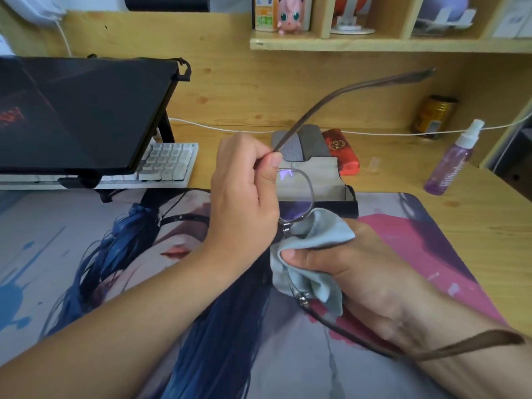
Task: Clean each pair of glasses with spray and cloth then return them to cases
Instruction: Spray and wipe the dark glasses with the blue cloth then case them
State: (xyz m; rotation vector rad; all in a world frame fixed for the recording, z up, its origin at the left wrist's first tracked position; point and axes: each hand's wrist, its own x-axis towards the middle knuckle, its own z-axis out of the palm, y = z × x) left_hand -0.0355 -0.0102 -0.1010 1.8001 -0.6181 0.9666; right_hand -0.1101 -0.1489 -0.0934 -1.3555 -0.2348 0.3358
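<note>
Glasses (295, 197) held above desk mat (86, 254), temples unfolded. Left hand (244, 197) pinches frame at hinge; right hand (345, 263) fingers closed on blue cloth (311, 249) wrapped around other lens. Spray bottle (452, 165) upright, far right; open case (322, 182) behind

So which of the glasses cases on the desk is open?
The black case with the pale lining, nearest the hands, is open; the grey case and red case behind it are shut.

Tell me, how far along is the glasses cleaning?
Midway on this pair. The spray bottle stands set aside on the desk. The left hand holds the glasses by the frame while the right hand wipes a lens with the blue cloth. Still left: returning them to the open case; the red case waits behind.
</note>
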